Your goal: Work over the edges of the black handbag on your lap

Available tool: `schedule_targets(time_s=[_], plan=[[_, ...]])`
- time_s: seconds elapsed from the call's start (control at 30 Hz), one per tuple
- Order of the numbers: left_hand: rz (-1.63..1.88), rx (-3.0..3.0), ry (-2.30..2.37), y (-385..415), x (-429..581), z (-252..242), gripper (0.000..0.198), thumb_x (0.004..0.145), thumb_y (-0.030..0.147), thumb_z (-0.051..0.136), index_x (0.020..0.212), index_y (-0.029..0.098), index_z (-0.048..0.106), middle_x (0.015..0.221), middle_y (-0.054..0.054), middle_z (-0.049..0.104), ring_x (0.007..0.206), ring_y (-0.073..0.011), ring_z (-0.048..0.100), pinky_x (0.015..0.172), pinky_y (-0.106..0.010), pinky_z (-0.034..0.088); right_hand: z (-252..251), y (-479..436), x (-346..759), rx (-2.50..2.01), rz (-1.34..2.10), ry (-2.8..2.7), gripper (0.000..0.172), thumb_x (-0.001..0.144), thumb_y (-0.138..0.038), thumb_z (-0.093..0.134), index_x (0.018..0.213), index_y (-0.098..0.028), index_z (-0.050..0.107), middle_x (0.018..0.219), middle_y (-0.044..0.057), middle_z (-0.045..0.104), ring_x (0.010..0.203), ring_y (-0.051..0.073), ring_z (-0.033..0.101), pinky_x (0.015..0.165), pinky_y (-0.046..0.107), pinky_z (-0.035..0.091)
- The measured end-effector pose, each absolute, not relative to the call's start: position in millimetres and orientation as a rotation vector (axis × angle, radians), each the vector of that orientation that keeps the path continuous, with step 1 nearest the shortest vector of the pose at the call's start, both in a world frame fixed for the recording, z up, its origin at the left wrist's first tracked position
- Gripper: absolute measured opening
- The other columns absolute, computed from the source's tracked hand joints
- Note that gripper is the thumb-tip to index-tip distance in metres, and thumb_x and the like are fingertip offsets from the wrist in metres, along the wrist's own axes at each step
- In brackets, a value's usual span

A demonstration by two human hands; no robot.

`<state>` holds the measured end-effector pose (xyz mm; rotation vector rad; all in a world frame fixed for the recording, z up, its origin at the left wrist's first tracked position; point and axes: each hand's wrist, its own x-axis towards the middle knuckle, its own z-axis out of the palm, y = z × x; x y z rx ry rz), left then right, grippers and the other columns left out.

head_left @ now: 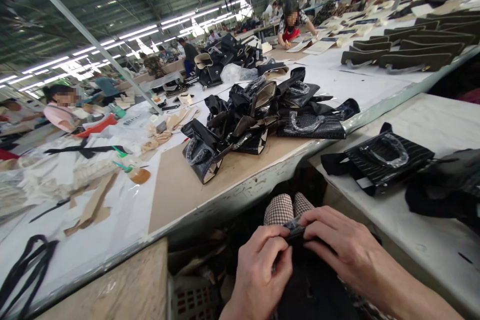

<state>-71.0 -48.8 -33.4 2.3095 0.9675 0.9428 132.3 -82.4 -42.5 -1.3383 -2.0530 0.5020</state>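
Over my lap lies a black bag piece (311, 280), its upper edge raised between my two hands. My left hand (262, 265) pinches that edge with thumb and fingers, on the left side. Close beside it, my right hand (337, 240) grips the same edge, fingers bent over it. A bit of clear plastic wrap shows between the fingertips. The lower part of the piece falls into shadow, so its full shape is hidden. Checked cloth (279, 210) covers my knees just beyond the hands.
A heap of black handbags (243, 115) covers the table ahead. One black handbag (390, 155) lies on the right-hand table. Glue bottles (137, 174) and black straps (28, 265) are on the left. Dark olive panels (416, 60) stand at the far right. A person (294, 25) works across the table.
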Motion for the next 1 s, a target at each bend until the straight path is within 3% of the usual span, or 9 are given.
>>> schedule_targets(time_s=[0.3,0.53,0.8,1.0], plan=[[0.951,2.23,1.011,-49.2,-78.1,-49.4,0.018,0.087,0.006,0.058,0.082,0.022,0.054,0.102,-0.001,0.069,0.091,-0.0122,0.068,0.084,-0.02,0.053,-45.3,-88.8,179.2,-1.55,0.586,-1.924,0.009,0.093,-0.02,0.055,0.088,-0.025,0.06,0.111,0.004,0.066,0.097,0.021,0.067,0.078,0.034,0.055],[1.064,2.108,1.08,-48.0,-71.4,-60.3,0.019,0.089,0.007,0.057,0.08,0.023,0.055,0.101,0.0,0.065,0.093,-0.0119,0.065,0.087,-0.021,0.049,-57.2,-85.3,173.9,-1.551,0.854,-1.518,0.017,0.091,-0.033,0.061,0.077,-0.024,0.064,0.121,0.004,0.067,0.108,0.022,0.066,0.094,0.035,0.05],[1.136,2.035,1.174,-52.5,-66.3,-66.9,0.017,0.09,0.011,0.056,0.078,0.023,0.055,0.097,0.0,0.069,0.091,-0.013,0.066,0.084,-0.022,0.05,-70.0,-83.1,164.7,-1.549,0.918,-1.218,0.025,0.085,-0.046,0.067,0.07,-0.026,0.066,0.103,-0.002,0.077,0.099,0.02,0.071,0.089,0.027,0.052],[1.122,1.961,1.196,-50.3,-70.4,-68.0,0.016,0.089,0.016,0.059,0.075,0.023,0.057,0.095,0.001,0.07,0.088,-0.0141,0.068,0.08,-0.024,0.052,-73.2,-86.3,160.1,-1.593,0.838,-1.216,0.025,0.084,-0.05,0.068,0.071,-0.028,0.069,0.1,-0.002,0.078,0.096,0.02,0.072,0.087,0.026,0.054]])
